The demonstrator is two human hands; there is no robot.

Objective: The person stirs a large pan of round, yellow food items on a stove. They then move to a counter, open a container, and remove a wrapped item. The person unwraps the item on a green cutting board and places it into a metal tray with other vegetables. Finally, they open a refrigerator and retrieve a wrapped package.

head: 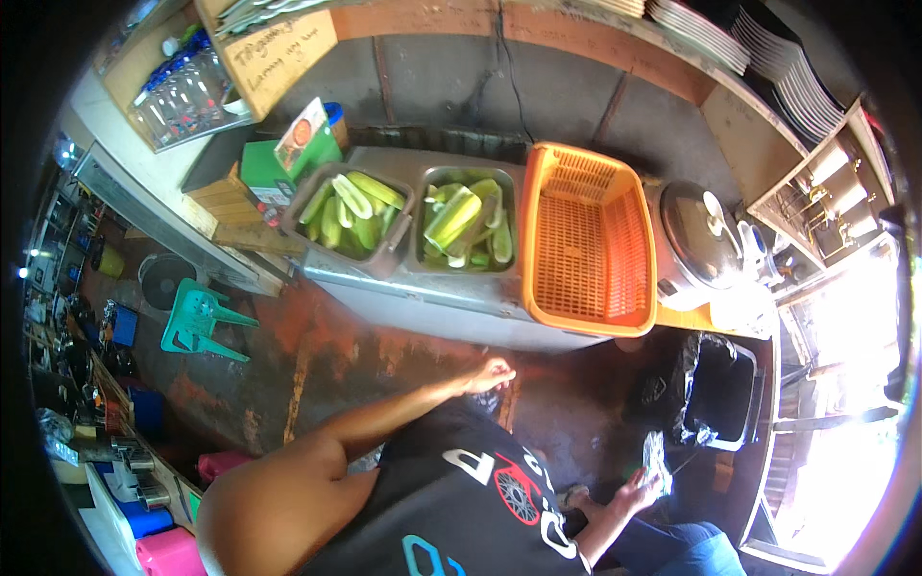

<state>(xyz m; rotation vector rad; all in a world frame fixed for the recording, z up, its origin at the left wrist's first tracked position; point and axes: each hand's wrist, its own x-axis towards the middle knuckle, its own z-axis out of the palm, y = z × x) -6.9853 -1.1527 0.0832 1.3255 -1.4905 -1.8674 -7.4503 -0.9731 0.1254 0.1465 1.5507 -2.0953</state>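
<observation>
My left hand (494, 376) hovers in front of the steel counter with its fingers curled; whether anything small is inside them cannot be made out. A crumpled piece of clear plastic (654, 461) is gripped in my right hand (637, 493), low down at the right. Across the counter (403, 284) stand two rectangular metal pans. The left pan (385, 265) and the middle pan (464, 268) both hold several pale green peeled vegetables, likely cucumbers (353, 196). Beside them sits an orange plastic basket (573, 252) with slatted sides.
A lidded steel pot (695, 230) stands right of the basket. Below it is a black bin (724, 396) lined with a plastic bag. A green plastic stool (198, 320) lies tipped on the floor at left. Shelves above carry stacked plates (799, 79) and clear bottles (184, 90).
</observation>
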